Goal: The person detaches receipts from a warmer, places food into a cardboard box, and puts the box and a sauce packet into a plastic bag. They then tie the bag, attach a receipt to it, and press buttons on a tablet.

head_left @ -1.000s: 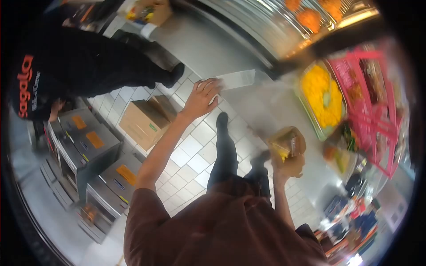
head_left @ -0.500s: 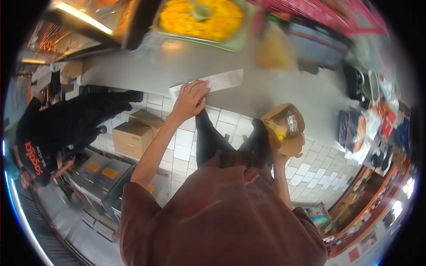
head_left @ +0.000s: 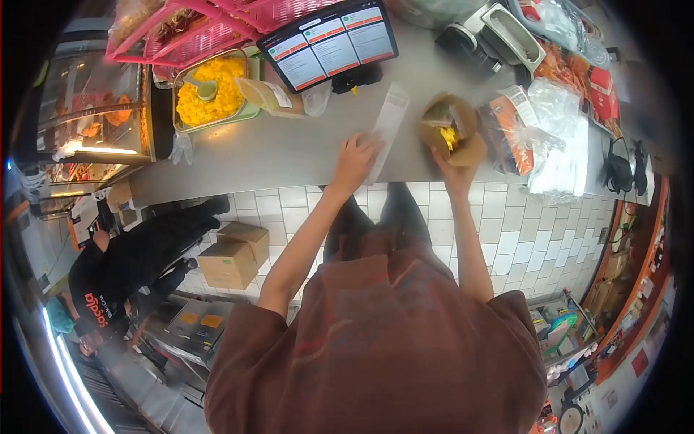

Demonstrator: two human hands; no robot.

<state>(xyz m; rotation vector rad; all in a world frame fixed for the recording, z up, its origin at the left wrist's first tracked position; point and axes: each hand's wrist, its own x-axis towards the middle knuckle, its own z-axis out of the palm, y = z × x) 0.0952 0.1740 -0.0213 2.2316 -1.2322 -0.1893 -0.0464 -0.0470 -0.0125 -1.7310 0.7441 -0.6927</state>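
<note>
My left hand (head_left: 357, 160) is over the front part of the steel counter, its fingers closed on a long white printed receipt (head_left: 391, 119). Motion smears those fingertips somewhat. My right hand (head_left: 457, 173) grips a brown paper bag (head_left: 471, 148) from its near side, just above the counter. The bag's mouth faces up toward me. Inside lie yellow contents (head_left: 449, 137) and something in clear, shiny wrap. A gap of bare counter separates the receipt from the bag.
A tablet (head_left: 329, 45) stands behind the receipt. To its left is a tray of yellow food (head_left: 210, 90) with a scoop, below a pink basket (head_left: 184, 36). Plastic packets (head_left: 557, 137) lie right of the bag. Another person (head_left: 119, 282) and cardboard boxes (head_left: 230, 260) are at left.
My view has turned and shifted, bringing the tablet into sight. The bag has gone from beyond the counter's edge to above the counter. My left hand and the receipt have come closer to the bag.
</note>
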